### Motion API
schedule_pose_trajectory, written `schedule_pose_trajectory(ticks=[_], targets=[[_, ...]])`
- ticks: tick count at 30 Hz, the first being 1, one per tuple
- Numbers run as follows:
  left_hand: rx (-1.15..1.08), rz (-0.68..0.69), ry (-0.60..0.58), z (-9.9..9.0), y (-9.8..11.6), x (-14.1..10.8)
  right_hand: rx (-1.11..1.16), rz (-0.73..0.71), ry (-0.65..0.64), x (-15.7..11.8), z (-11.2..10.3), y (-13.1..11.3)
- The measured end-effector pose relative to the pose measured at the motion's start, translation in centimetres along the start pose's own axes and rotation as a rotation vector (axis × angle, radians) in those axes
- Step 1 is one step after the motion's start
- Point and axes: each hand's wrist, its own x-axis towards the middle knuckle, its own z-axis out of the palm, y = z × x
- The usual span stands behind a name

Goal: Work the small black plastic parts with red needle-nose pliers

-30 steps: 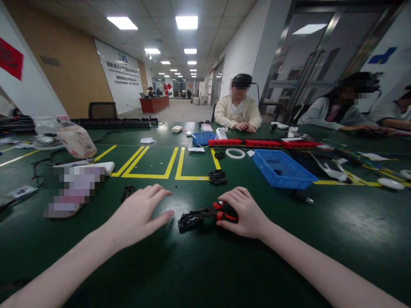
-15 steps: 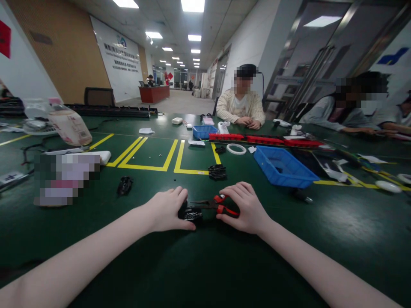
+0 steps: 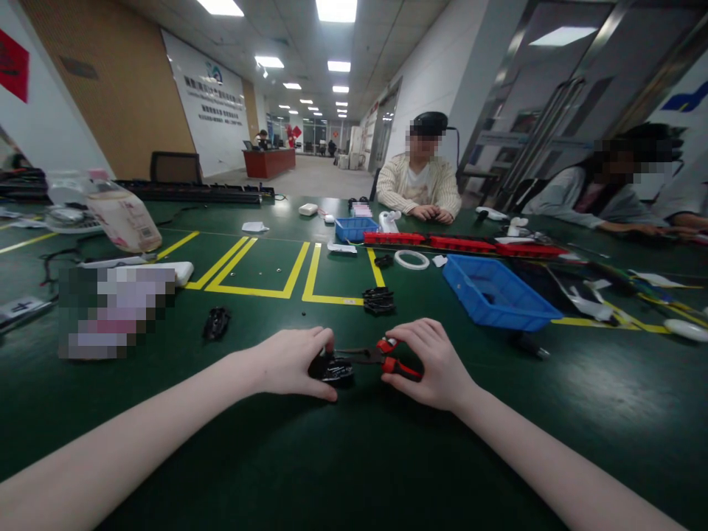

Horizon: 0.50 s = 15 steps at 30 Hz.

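My left hand (image 3: 299, 361) is closed around a small black part with pale markings (image 3: 337, 371), thumb on the near side and fingers beyond it. My right hand (image 3: 434, 361) grips the red handles of a pair of pliers (image 3: 402, 367), whose dark jaws point left and reach the far side of the black part. Whether the jaws touch it I cannot tell. Beyond the hands lies a dark bundle (image 3: 379, 300) at the yellow tape, and another small black piece (image 3: 216, 323) rests to the left.
A blue tray (image 3: 501, 293) stands to the right, with a smaller blue bin (image 3: 355, 228) farther back. Red strips (image 3: 464, 244) and a white ring (image 3: 411, 259) lie beyond. A bottle (image 3: 125, 214) is on the left. A person (image 3: 420, 184) sits opposite.
The whole view has shifted slightly. The pliers' jaws, spread apart before, now look closer together beside the black part. Both hands keep their holds.
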Motion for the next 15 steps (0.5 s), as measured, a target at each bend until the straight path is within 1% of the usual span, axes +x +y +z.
schedule_pose_trajectory(ticks=[2, 4, 8, 11, 15], targets=[[-0.030, 0.060, 0.063, 0.6, -0.6, -0.8, 0.013, -0.015, -0.016, -0.1, 0.2, 0.0], [-0.044, 0.108, 0.098, 0.9, -1.0, -1.1, 0.025, -0.018, -0.026, -0.1, 0.4, 0.1], [-0.007, 0.152, 0.111, 1.3, -1.4, -0.1, 0.041, -0.008, -0.045, -0.3, 0.6, 0.3], [0.032, 0.174, 0.144, 1.7, -1.5, 0.8, 0.043, -0.003, -0.070, -0.2, 0.6, 0.2], [0.085, 0.222, 0.176, 2.1, -1.8, 1.1, 0.054, -0.005, -0.090, -0.2, 0.5, 0.1]])
